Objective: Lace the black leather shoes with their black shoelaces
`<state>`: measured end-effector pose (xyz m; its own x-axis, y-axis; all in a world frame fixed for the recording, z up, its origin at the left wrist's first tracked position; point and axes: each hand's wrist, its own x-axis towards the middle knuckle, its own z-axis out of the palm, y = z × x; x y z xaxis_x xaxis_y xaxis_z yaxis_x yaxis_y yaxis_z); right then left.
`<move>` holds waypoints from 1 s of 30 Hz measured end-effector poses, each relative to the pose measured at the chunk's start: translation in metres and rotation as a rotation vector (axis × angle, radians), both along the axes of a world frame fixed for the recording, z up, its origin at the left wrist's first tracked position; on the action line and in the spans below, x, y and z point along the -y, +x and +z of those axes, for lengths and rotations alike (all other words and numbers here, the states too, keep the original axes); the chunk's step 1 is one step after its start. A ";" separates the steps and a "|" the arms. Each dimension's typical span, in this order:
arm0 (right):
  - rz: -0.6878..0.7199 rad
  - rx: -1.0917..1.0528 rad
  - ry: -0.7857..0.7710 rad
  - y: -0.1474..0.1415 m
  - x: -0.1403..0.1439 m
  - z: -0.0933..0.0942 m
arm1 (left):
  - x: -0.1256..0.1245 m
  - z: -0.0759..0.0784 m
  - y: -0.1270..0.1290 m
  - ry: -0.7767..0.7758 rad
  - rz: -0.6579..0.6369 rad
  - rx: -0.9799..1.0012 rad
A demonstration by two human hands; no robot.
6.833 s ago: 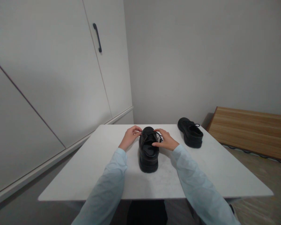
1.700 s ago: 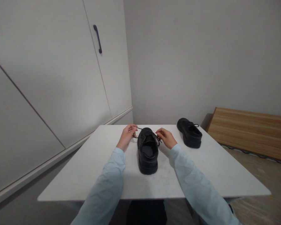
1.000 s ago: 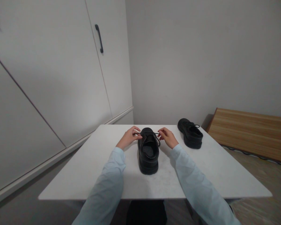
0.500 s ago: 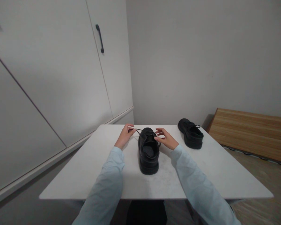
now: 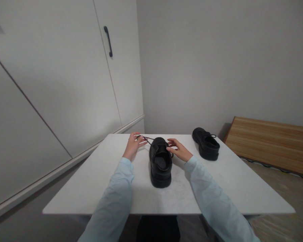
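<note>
A black lace-up shoe [image 5: 161, 176] sits upright on the white table, its toe pointing away from me and its heel toward me. My left hand [image 5: 132, 147], to the left of the toe, pinches a black shoelace [image 5: 149, 138] that stretches taut out of the shoe's upper. On the other side, my right hand [image 5: 181, 151] has its thumb against the tongue area and its curved fingers by the shoe's right side, gripping the upper. A short bit of lace hangs below the right fingers.
A second black shoe [image 5: 207, 148], laced, stands near the table's back right edge. White cabinets [image 5: 65, 84] with dark handles rise on the left. Beyond the right side of the white table [image 5: 103, 201] is a wooden bench-like surface [image 5: 272, 141].
My left hand has shifted slightly left, and the lace is drawn a little farther out from the shoe. The right hand stays nearly still at the shoe.
</note>
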<state>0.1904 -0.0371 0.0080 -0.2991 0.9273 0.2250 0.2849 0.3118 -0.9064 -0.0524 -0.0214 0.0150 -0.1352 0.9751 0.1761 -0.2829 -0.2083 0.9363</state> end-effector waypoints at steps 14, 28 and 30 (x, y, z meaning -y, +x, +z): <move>0.013 0.010 -0.007 0.001 0.001 0.001 | -0.004 0.002 -0.003 0.032 0.198 0.077; -0.014 0.063 0.069 -0.001 0.004 0.006 | -0.002 0.009 0.002 0.241 0.213 -0.366; -0.019 0.059 0.096 -0.002 0.005 0.007 | -0.001 0.010 0.007 0.250 0.164 -0.377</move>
